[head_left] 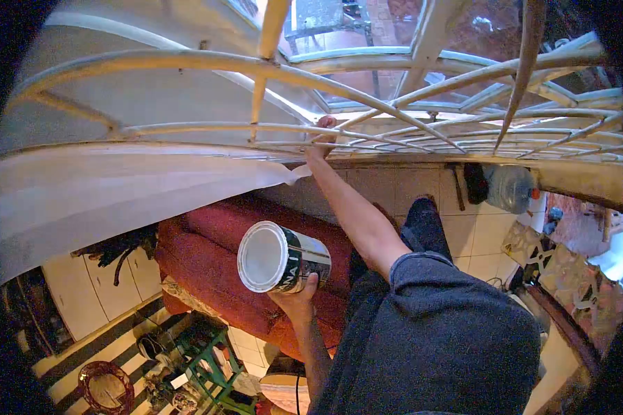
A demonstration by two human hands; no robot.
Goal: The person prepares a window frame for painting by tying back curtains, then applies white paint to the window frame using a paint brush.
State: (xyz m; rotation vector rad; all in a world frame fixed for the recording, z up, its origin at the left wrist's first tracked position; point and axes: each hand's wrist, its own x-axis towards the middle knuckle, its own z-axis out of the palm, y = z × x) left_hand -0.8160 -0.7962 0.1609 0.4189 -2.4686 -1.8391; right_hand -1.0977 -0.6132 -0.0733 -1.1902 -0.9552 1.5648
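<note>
The round metal paint tin (pixel 284 257), with white paint inside and a dark label bearing pale lettering, sits tipped on its side, its open mouth turned away from the person's body. Its rim is smeared white, and the inside looks evenly coated. The left hand (pixel 296 296) cradles it from beneath, fingers (pixel 310 282) curled up around the tin's lower wall. Below the tin lies a dark red upholstered sofa (pixel 218 242), and lower still a green-framed stool (pixel 208 356) stands on the pale tiled floor (pixel 93 294).

Above the tin, the right hand (pixel 323 135) reaches up to the white-painted curved metal window grille (pixel 187 128). Its fingers are closed at the bars; I cannot tell what they pinch, as it is too small to make out. Just below that hand a white sheet of fabric (pixel 118 194) hangs along the sill. To the right of the tin, beyond the person's dark-trousered leg (pixel 422 228), a clear plastic water bottle (pixel 511 188) lies on the floor.
</note>
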